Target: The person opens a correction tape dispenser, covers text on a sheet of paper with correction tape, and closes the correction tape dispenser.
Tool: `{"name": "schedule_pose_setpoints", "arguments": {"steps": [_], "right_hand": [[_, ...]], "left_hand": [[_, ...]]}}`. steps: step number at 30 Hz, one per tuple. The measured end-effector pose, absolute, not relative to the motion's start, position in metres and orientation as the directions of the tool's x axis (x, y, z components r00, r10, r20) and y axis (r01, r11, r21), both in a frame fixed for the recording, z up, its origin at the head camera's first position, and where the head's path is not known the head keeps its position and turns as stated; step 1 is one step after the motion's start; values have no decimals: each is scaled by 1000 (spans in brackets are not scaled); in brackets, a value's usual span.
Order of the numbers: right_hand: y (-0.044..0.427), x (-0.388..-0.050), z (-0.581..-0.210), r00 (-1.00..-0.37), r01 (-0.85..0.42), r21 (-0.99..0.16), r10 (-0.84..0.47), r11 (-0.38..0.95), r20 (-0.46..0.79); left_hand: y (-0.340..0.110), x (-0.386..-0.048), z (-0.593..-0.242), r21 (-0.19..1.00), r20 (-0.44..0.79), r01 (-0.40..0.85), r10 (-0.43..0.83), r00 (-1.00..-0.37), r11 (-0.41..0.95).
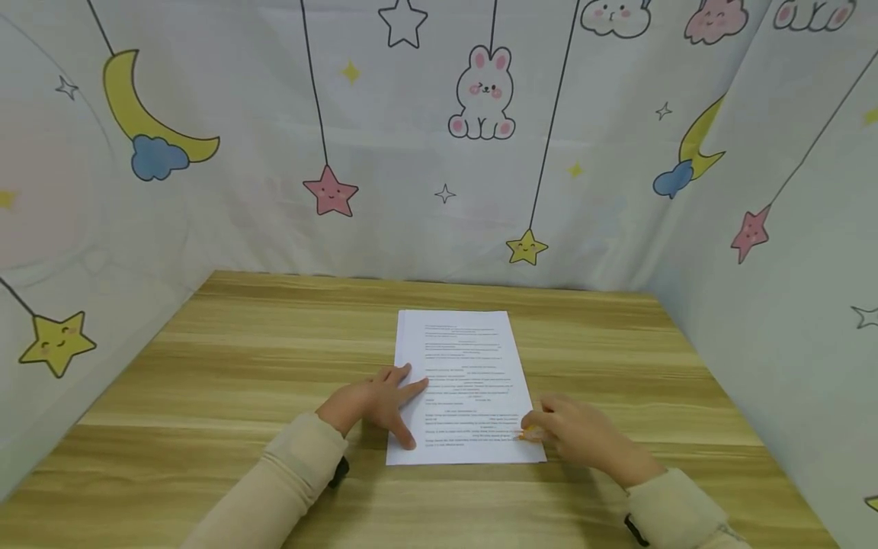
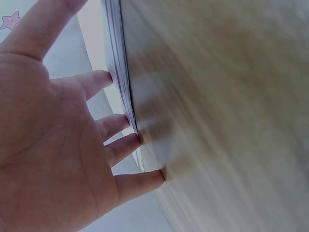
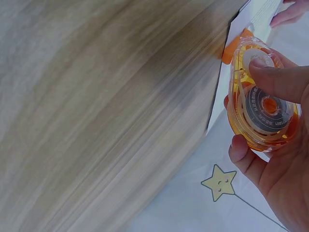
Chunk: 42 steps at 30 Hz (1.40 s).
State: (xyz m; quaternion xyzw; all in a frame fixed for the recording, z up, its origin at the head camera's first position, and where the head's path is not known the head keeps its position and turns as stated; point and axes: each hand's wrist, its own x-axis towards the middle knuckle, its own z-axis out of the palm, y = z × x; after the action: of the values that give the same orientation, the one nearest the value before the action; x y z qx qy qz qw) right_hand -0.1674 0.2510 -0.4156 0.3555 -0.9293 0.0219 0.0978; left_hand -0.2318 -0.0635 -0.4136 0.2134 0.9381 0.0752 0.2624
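A stack of printed paper (image 1: pixel 456 351) lies on the table, its layered edge showing in the left wrist view. My left hand (image 1: pixel 384 400) rests with spread fingers on the left side of the stack; some fingertips (image 2: pixel 157 178) reach down to the tabletop beside it. In my right hand (image 1: pixel 576 431) I grip a correction tape dispenser (image 3: pixel 265 104), clear and orange with a dark reel inside. Its orange tip end (image 3: pixel 231 48) is at the paper's lower right, by the end of the printed lines. Whether the tip touches the paper is hard to tell.
A wood-grain table (image 1: pixel 274 335) spreads around the paper on all sides. White fabric walls (image 1: pixel 411 244) with printed stars, moons and a rabbit close it in at the back, left and right.
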Motion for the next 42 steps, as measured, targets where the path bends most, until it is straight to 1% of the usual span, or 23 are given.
{"name": "schedule_pose_setpoints", "arguments": {"steps": [7, 9, 11, 14, 18, 23, 28, 31, 38, 42], "right_hand": [[253, -166, -414, -737, -659, -7, -644, 752, 204], [255, -167, -415, -727, -668, -23, -645, 744, 236], [257, -168, -415, -729, -666, -46, -637, 744, 251], [258, -171, -413, -732, -656, -51, -618, 753, 287], [254, -173, -405, -752, -637, -67, -600, 768, 273], [253, -174, -397, -774, -624, -117, -589, 773, 233], [258, -174, -390, -788, -608, -150, -569, 779, 236], [262, -173, -389, -787, -610, -159, -569, 777, 237], [269, -169, -389, -828, -558, -198, -528, 806, 188], [268, -168, -390, -837, -545, -200, -516, 814, 182]], "left_hand": [[-63, -231, -412, 254, -458, 369, 447, -768, 894], [-63, -230, -412, 256, -457, 371, 450, -767, 892], [-62, -230, -412, 256, -454, 374, 452, -768, 892], [-62, -230, -413, 249, -452, 377, 452, -769, 892], [-62, -232, -416, 248, -453, 371, 446, -772, 895], [-62, -232, -416, 252, -451, 372, 449, -772, 893], [-62, -231, -413, 247, -453, 373, 447, -771, 894], [-61, -231, -412, 247, -455, 373, 447, -770, 894], [-61, -230, -411, 250, -456, 378, 453, -766, 891], [-60, -230, -412, 249, -449, 385, 459, -767, 888]]}}
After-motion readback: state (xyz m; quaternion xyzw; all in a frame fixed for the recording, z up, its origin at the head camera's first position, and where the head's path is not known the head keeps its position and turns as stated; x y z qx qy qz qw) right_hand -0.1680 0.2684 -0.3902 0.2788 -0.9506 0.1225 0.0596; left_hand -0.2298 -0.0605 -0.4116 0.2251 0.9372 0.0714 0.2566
